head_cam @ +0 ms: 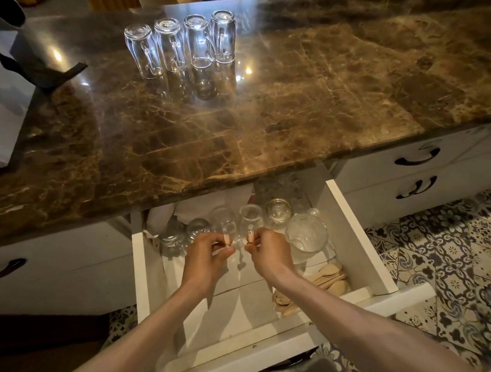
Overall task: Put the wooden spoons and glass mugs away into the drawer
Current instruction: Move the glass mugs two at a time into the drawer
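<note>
Both hands are low inside the open drawer (360, 235), centre of frame. The left hand (205, 256) pinches the handle of one glass mug (223, 220). The right hand (268, 251) pinches the handle of a second mug (251, 219) just beside it, fingers curled. The wooden spoons (329, 277) lie at the drawer's lower right. The four mugs (181, 44) stand inverted on the worktop (291, 109), upper centre, up-frame of the hands. Their row runs left to right, handles toward the person. The left hand looks slightly nearer.
</note>
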`<action>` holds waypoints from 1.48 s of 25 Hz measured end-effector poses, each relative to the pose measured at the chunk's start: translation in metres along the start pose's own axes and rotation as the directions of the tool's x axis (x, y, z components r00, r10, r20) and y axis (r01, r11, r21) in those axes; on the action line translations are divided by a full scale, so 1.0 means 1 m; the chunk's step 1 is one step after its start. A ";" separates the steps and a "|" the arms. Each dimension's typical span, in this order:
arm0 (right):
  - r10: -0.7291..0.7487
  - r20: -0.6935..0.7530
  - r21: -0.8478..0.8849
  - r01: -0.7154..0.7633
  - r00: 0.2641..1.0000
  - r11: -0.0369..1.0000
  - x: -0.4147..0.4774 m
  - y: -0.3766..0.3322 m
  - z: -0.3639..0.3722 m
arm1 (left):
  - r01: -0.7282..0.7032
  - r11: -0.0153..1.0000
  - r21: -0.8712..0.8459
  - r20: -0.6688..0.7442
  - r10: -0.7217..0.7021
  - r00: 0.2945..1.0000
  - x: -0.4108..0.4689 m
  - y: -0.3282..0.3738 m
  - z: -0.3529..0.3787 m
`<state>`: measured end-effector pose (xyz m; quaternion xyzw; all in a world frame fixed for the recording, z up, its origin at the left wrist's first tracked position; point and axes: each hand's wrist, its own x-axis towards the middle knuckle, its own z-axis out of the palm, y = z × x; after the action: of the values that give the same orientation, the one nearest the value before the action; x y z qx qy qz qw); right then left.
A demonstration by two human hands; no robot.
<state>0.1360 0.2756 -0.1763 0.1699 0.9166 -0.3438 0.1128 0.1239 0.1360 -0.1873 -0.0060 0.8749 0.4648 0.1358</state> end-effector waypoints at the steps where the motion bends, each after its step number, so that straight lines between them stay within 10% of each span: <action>1: 0.007 -0.020 -0.005 -0.007 1.000 1.000 0.001 0.000 0.003 | -0.011 1.000 0.019 -0.006 0.011 1.000 0.000 -0.001 0.002; 31: 0.101 -0.030 0.100 -0.098 0.994 0.990 0.029 -0.012 0.031 | 0.064 0.998 -0.022 0.010 -0.064 0.998 0.002 -0.005 0.027; 37: 0.191 0.120 0.088 -0.202 0.974 0.975 0.039 -0.009 0.023 | 0.191 0.980 0.055 0.214 -0.198 0.957 0.010 -0.001 0.015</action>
<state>0.0994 0.2635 -0.2004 0.2461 0.8692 -0.3852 0.1885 0.1177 0.1490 -0.1985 -0.0387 0.8577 0.4322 0.2760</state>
